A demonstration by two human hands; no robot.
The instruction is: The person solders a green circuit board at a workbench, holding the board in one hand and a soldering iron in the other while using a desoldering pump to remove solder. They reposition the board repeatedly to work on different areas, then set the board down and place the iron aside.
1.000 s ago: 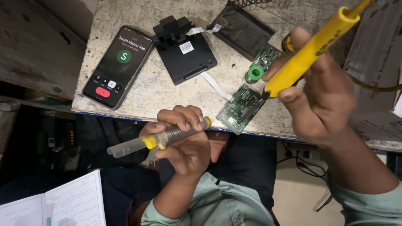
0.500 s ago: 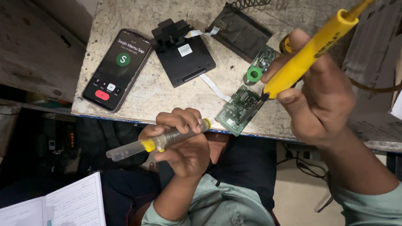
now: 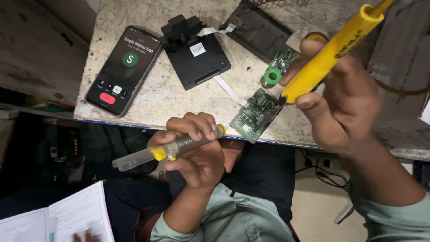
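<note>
A worn, speckled stone counter carries a phone with a lit screen, a black plastic case and a green circuit board near its front edge. The right hand grips a yellow soldering iron, tip on the board. The left hand is closed around a clear suction pump just off the counter's edge; an open notebook lies below.

We are looking at a small electronics repair workshop. On the worn, stained table lie a green circuit board, a second board with a green ring part, black casing parts and a white ribbon cable. We also see a yellow soldering iron and a desoldering pump in use.
</note>
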